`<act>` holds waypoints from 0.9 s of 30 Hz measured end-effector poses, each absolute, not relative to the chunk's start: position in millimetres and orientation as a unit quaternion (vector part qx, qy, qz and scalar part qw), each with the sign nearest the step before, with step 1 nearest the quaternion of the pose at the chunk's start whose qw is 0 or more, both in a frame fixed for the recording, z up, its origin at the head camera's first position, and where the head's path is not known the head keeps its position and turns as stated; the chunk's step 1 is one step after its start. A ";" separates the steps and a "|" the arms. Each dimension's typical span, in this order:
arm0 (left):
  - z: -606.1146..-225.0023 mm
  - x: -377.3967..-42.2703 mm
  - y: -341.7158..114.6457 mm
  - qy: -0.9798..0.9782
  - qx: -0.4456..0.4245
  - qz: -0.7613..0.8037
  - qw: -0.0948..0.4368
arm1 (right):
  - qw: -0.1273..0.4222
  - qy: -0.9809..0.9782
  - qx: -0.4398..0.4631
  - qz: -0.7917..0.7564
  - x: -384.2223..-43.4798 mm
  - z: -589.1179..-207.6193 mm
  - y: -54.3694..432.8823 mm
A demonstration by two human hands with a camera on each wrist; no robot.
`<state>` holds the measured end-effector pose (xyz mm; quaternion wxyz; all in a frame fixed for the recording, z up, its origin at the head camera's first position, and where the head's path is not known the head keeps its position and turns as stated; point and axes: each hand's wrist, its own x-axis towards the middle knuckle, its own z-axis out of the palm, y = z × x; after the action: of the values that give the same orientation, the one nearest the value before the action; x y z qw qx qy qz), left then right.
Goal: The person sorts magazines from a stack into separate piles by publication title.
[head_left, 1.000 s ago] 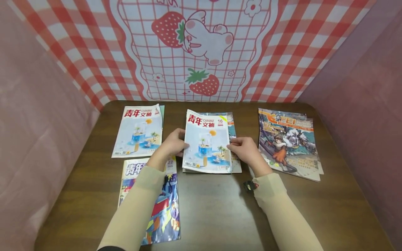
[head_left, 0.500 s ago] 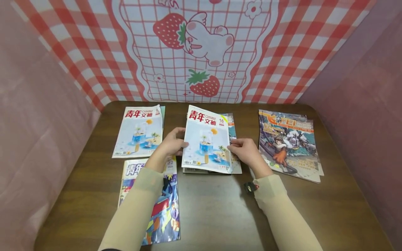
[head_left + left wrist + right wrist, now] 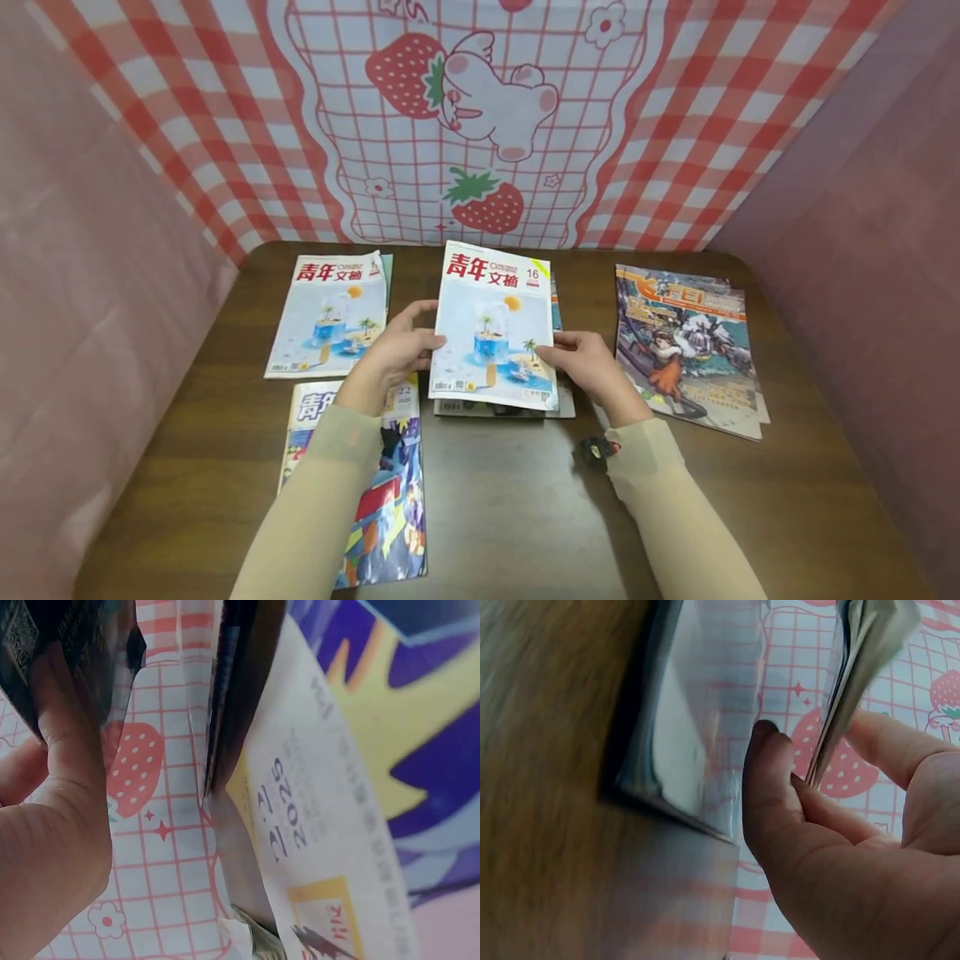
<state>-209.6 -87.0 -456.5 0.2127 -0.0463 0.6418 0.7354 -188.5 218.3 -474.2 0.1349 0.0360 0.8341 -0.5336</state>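
Observation:
Both hands grip a magazine with a white-and-blue beach cover by its sides, over the middle stack of magazines. At the left edge, my left hand has its thumb on the cover; in the left wrist view its fingers lie against the dark back. My right hand pinches the opposite edge. In the right wrist view the held magazine stands apart from the stack below, thumb on one face and fingers on the other. The held magazine hides most of the stack's top in the head view.
Another beach-cover magazine lies on a pile at the back left. Below it, partly under the left forearm, is a colourful magazine. Several magazines with a fantasy cover lie at the right. A checked strawberry cloth hangs behind the table.
The beach-cover magazine has risen off the middle stack, its top edge shifting up in view, and more of the stack's front edge shows. Both hands keep their grip on its sides.

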 end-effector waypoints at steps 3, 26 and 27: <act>-454.8 -209.1 -89.4 0.641 -0.038 0.737 0.213 | 0.139 0.820 0.033 -0.555 -188.7 -474.5 216.1; -451.2 -209.2 -112.2 0.667 -0.067 0.717 0.191 | 0.125 0.750 -0.042 -0.648 -193.4 -466.4 199.6; -451.4 -209.2 -113.1 0.667 -0.068 0.717 0.190 | 0.124 0.751 -0.042 -0.647 -194.0 -466.8 198.6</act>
<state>-209.2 -113.1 -451.4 0.1899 -0.0681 0.6670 0.7172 -194.0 198.6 -466.8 0.1237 -0.0421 0.7514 -0.6468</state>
